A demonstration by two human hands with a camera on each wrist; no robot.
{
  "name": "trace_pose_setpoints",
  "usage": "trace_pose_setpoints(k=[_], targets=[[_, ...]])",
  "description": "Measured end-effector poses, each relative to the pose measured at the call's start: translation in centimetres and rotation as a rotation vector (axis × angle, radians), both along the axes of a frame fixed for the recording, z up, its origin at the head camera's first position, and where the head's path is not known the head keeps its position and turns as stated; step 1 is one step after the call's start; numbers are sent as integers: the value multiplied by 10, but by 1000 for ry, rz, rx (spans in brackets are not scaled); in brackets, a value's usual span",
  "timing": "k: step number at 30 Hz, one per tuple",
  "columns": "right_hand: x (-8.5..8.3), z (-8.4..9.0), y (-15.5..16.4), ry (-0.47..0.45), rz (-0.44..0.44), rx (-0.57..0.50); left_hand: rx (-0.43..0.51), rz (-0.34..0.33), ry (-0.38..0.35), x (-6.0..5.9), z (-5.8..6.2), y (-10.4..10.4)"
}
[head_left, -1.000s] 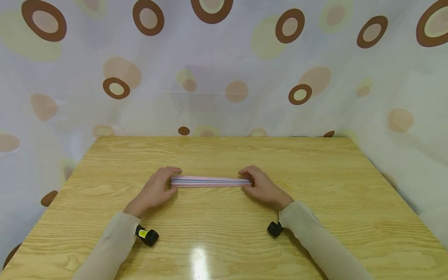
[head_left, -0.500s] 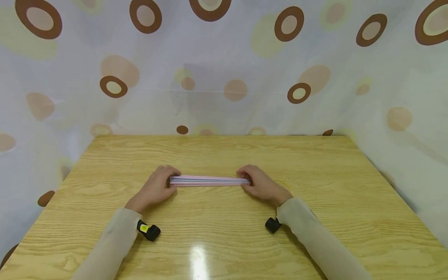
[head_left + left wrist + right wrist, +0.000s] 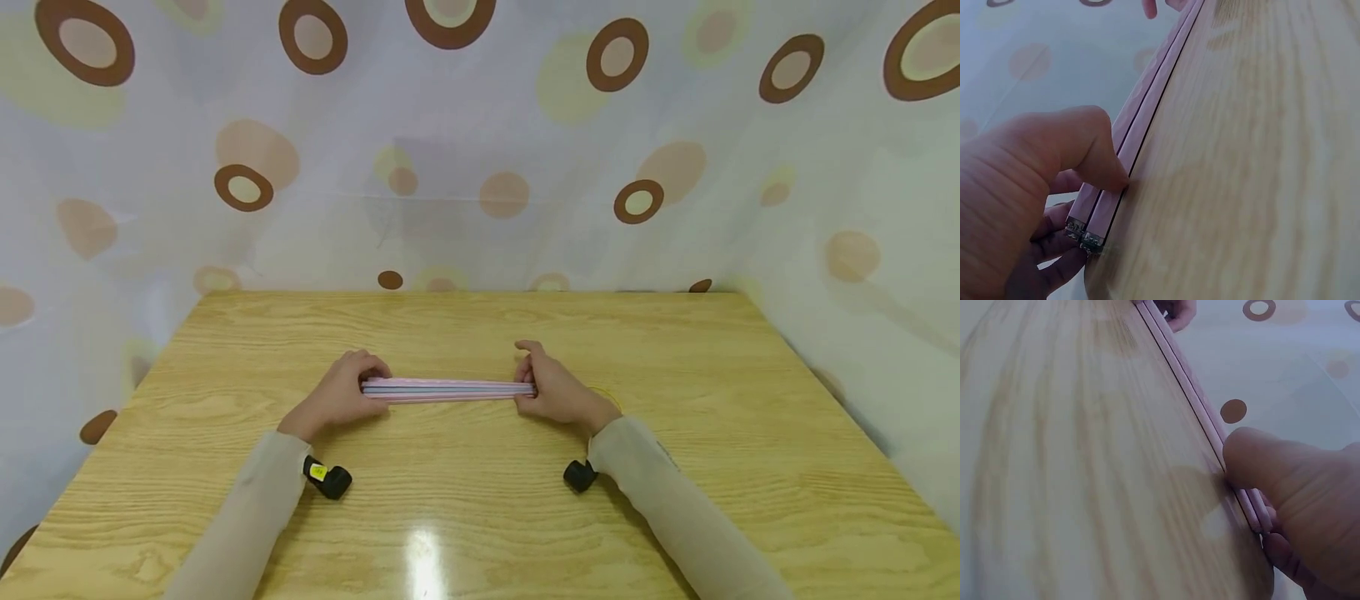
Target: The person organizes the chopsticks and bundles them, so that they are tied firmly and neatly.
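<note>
A long, slim bundle of pink and pale blue-grey strips (image 3: pixel 450 390) lies left to right, low over the wooden table, a little wider at its left end. My left hand (image 3: pixel 347 392) grips that wider end, thumb on the near side and fingers on the far side. In the left wrist view two pink strips (image 3: pixel 1147 112) run side by side, with dark, shiny end pieces (image 3: pixel 1090 241). My right hand (image 3: pixel 553 390) pinches the narrow end between thumb and curled fingers, its index finger raised off it. Whether the bundle touches the table is unclear.
The wooden table (image 3: pixel 465 475) reaches back to a patterned cloth (image 3: pixel 465 242) with brown rings. A thin yellow cord (image 3: pixel 609 397) curves behind my right wrist. Black wrist cameras (image 3: pixel 330 480) sit at both sleeves.
My right index finger has lifted away from the bundle. My left hand has shifted slightly, its fingers closing further round the wide end. The bundle has barely moved.
</note>
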State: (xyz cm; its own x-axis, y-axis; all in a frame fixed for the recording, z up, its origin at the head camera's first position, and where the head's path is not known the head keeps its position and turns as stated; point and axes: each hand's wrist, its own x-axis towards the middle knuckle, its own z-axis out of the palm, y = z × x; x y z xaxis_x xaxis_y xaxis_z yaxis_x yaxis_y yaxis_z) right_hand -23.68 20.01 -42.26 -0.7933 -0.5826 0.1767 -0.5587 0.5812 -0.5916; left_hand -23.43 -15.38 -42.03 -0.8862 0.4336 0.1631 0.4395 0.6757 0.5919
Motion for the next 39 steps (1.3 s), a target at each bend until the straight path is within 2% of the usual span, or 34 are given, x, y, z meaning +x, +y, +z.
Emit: trace_pose_setpoints(k=[5, 9, 13, 18, 28, 35, 39], targets=[[-1, 0, -3, 52, 10, 44, 8, 7, -46, -3, 1, 1], [0, 3, -5, 71, 15, 90, 13, -24, -64, -4, 4, 2], [2, 5, -8, 147, 20, 135, 11, -57, -58, -5, 6, 2], [2, 7, -10, 223, 23, 177, 1, -56, -57, -5, 7, 1], [5, 6, -10, 211, 12, 195, -33, -22, -44, 1, 9, 8], [5, 6, -11, 190, 8, 235, -34, -6, -86, 3, 9, 8], [8, 7, -11, 164, -13, 262, -66, -14, -97, 4, 9, 9]])
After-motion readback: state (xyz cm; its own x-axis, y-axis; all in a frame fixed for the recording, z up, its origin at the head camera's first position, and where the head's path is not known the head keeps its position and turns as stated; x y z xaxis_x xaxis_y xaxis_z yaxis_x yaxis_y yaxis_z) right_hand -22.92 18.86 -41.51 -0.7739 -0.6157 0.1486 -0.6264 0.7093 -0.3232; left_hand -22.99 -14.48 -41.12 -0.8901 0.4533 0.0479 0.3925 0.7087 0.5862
